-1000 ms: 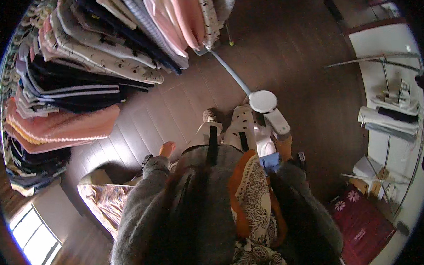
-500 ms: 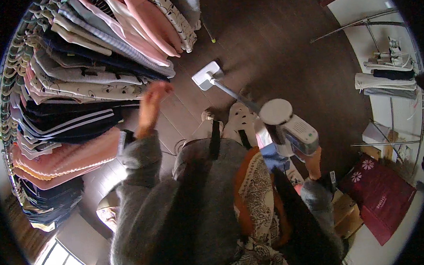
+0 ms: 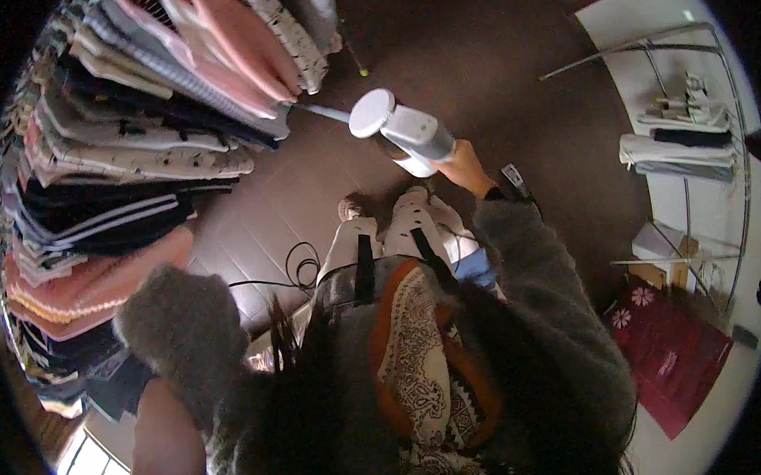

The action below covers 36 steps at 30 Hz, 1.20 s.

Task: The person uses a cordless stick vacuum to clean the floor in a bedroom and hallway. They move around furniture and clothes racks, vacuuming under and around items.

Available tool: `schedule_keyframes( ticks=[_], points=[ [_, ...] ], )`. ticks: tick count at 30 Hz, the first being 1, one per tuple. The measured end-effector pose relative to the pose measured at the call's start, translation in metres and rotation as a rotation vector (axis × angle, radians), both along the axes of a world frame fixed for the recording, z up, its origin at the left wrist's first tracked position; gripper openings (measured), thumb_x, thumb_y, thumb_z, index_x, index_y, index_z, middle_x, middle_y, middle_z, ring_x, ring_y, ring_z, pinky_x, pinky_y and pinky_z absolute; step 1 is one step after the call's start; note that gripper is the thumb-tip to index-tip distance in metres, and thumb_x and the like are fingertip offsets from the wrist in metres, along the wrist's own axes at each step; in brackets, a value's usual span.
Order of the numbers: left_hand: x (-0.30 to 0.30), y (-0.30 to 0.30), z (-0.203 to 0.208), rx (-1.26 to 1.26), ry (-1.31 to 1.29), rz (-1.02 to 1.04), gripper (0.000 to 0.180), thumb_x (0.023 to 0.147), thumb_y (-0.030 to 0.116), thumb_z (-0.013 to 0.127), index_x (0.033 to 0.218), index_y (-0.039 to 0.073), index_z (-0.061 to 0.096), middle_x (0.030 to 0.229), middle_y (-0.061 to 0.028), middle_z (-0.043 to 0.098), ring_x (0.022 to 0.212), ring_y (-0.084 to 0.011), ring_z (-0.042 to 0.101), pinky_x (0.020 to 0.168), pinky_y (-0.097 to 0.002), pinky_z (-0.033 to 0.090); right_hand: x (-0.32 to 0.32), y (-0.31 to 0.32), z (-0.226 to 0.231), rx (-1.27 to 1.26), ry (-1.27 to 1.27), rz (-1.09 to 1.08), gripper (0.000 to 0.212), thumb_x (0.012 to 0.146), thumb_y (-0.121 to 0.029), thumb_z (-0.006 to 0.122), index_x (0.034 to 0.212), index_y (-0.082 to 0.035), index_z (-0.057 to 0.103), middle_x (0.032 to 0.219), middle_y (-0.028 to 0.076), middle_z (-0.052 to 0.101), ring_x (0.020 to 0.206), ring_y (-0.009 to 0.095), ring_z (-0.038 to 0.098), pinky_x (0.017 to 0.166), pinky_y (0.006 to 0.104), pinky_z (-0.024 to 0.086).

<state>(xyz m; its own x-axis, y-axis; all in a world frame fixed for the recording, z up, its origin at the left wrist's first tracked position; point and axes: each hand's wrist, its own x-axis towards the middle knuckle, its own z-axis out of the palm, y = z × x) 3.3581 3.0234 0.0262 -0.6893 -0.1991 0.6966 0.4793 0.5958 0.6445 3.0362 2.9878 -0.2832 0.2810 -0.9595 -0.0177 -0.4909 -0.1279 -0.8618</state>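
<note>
Her right hand (image 3: 463,169) is clamped around the white-and-grey handheld garment steamer (image 3: 401,131), whose black cord (image 3: 300,267) could snag; her left hand (image 3: 163,438) is too blurred to tell.

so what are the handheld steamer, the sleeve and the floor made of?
Steamer: looks like hard plastic, smooth white-grey shell with a slight sheen. Sleeve on the right arm: fuzzy grey knit, visibly fluffy edge. Floor: dark brown planks, probably wood or laminate, with visible seams.
</note>
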Motion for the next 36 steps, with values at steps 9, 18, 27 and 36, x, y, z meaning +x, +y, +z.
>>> schedule_keyframes(
  ticks=[9,18,27,36],
  points=[
    [-0.002,-0.038,-0.01,0.123,0.074,-0.298,0.016,0.077,0.015,0.051,0.086,0.002,0.056,0.085,-0.0127,0.056,0.073,-0.0195,0.053,0.068,-0.0333,0.043,-0.121,0.243,0.113,0.158,0.287,-0.625,0.025,0.068,-0.013,0.066,0.088,0.001,0.059,0.081,0.01,0.063,0.071,0.017,0.059,0.06,0.0301,0.046],
    [-0.017,-0.059,-0.003,0.258,0.175,-0.371,0.015,0.077,0.014,0.052,0.085,0.003,0.056,0.083,-0.0124,0.056,0.071,-0.0202,0.053,0.065,-0.0335,0.043,0.032,0.368,0.067,0.142,0.48,-1.219,0.029,0.066,-0.015,0.067,0.086,0.003,0.056,0.077,0.013,0.061,0.064,0.018,0.057,0.054,0.0318,0.044],
    [-0.033,-0.037,-0.055,0.543,0.044,0.056,0.013,0.076,0.014,0.053,0.084,0.004,0.056,0.082,-0.0121,0.056,0.069,-0.0208,0.053,0.062,-0.0337,0.043,-0.102,0.065,-0.055,-0.093,0.233,-1.03,0.03,0.065,-0.028,0.063,0.073,0.0,0.058,0.067,0.017,0.059,0.054,0.027,0.055,0.052,0.0364,0.043],
    [-0.009,-0.04,-0.062,0.544,0.007,-0.164,0.011,0.076,0.014,0.054,0.082,0.005,0.055,0.08,-0.0118,0.056,0.067,-0.0215,0.053,0.059,-0.0339,0.042,-0.11,0.077,-0.007,0.142,-0.101,-1.103,0.034,0.065,-0.024,0.071,0.085,0.0,0.058,0.071,0.01,0.06,0.054,0.024,0.054,0.053,0.0363,0.045]
  ],
)
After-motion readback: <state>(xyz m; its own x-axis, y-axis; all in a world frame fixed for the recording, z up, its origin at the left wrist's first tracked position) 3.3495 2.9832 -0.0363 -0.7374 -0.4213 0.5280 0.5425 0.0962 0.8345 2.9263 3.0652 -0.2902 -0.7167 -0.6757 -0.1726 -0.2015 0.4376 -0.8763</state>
